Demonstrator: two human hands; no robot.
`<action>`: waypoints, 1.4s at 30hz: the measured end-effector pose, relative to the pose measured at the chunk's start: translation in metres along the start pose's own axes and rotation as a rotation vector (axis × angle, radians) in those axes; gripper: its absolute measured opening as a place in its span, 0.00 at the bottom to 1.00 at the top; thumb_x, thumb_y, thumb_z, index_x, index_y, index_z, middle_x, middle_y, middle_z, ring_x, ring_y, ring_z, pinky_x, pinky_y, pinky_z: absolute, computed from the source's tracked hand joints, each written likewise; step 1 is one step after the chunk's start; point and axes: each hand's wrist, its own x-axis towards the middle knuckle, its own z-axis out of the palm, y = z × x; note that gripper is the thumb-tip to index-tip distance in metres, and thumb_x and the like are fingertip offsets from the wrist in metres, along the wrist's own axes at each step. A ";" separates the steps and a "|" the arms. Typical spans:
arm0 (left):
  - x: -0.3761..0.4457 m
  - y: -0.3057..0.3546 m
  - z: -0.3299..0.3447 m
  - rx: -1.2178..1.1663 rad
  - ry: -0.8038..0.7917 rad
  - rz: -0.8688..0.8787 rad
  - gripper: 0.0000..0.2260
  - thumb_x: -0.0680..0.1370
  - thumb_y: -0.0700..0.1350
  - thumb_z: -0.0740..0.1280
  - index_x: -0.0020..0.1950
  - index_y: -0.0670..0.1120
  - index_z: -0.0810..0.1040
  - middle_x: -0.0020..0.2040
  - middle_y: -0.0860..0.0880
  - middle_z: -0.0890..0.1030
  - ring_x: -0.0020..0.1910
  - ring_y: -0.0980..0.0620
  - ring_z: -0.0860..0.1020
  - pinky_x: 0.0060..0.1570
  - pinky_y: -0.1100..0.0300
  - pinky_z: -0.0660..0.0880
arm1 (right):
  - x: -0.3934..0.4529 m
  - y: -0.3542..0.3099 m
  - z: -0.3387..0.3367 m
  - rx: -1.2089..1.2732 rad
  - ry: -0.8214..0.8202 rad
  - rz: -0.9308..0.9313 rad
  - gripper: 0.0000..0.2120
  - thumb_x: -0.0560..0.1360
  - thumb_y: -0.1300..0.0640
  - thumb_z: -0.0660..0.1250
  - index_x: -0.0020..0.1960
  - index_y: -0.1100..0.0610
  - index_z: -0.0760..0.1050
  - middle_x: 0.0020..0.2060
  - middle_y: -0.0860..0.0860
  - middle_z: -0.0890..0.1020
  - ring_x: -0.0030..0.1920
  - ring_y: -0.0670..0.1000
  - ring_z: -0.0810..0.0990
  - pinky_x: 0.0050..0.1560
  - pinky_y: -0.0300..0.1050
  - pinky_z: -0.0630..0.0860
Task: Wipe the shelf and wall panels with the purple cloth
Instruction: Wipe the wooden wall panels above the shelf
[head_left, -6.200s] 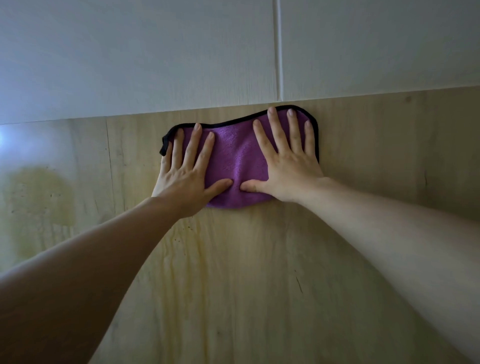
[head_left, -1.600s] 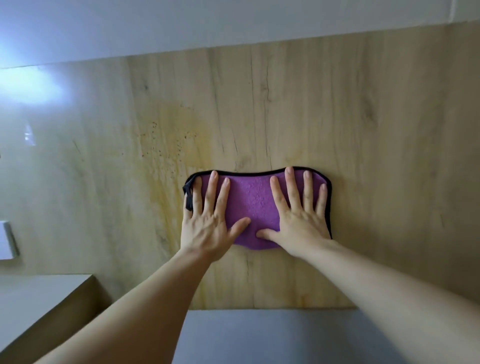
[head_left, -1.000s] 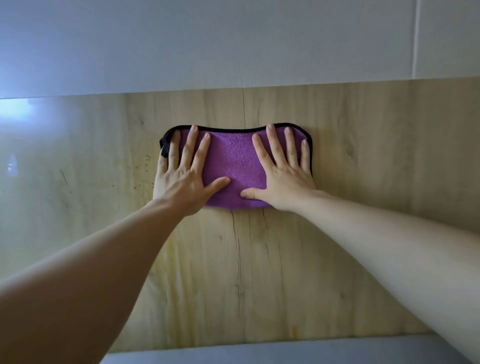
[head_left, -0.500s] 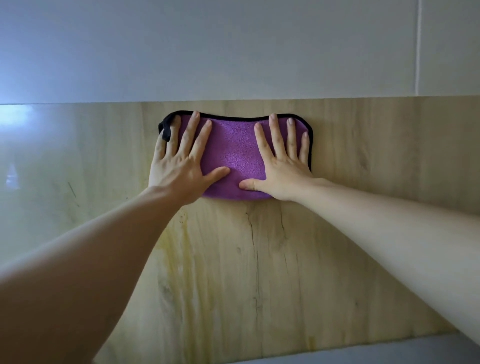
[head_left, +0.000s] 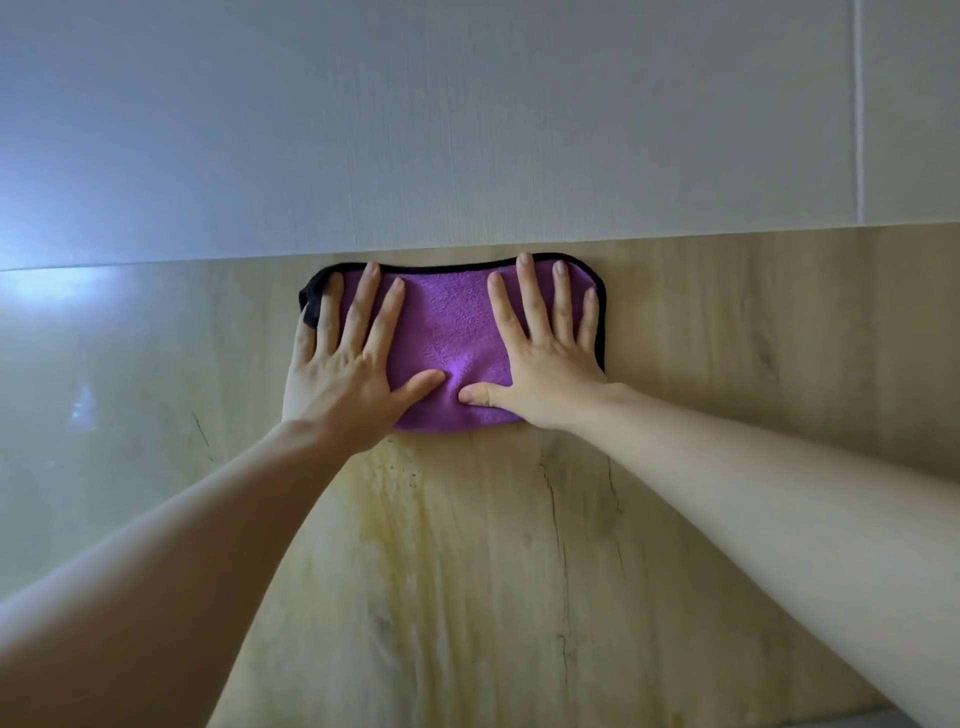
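My left hand (head_left: 343, 374) and right hand (head_left: 545, 364), both spread flat, press the purple cloth (head_left: 449, 343), its long axis running sideways, directly under the grey upper panel (head_left: 467, 130), so only the wooden wall panel (head_left: 493, 571) below stays open.

The purple cloth (head_left: 451, 343), edged in black piping, lies spread flat against the wood-grain wall panel (head_left: 519, 571) (yellowish streaks run down it below the cloth). Its top edge sits just under the pale grey panel (head_left: 467, 130) above.
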 end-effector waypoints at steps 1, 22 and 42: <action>-0.004 -0.002 0.001 -0.002 -0.005 0.000 0.43 0.73 0.77 0.45 0.81 0.55 0.40 0.81 0.52 0.40 0.80 0.44 0.44 0.76 0.42 0.51 | -0.001 -0.003 0.002 -0.003 0.008 -0.003 0.58 0.64 0.18 0.51 0.75 0.46 0.22 0.72 0.50 0.19 0.70 0.60 0.17 0.67 0.66 0.22; -0.078 -0.018 0.026 0.014 -0.039 -0.036 0.42 0.74 0.75 0.46 0.81 0.53 0.41 0.82 0.49 0.42 0.79 0.40 0.46 0.76 0.40 0.52 | -0.048 -0.032 0.057 -0.061 0.125 -0.063 0.51 0.69 0.21 0.48 0.78 0.46 0.27 0.76 0.51 0.26 0.77 0.62 0.29 0.73 0.67 0.29; -0.207 -0.010 0.066 -0.038 -0.142 -0.103 0.43 0.74 0.75 0.50 0.81 0.53 0.42 0.82 0.51 0.41 0.79 0.47 0.37 0.68 0.37 0.65 | -0.146 -0.068 0.147 -0.068 0.154 -0.117 0.51 0.70 0.22 0.51 0.82 0.51 0.44 0.82 0.56 0.45 0.80 0.64 0.43 0.75 0.69 0.40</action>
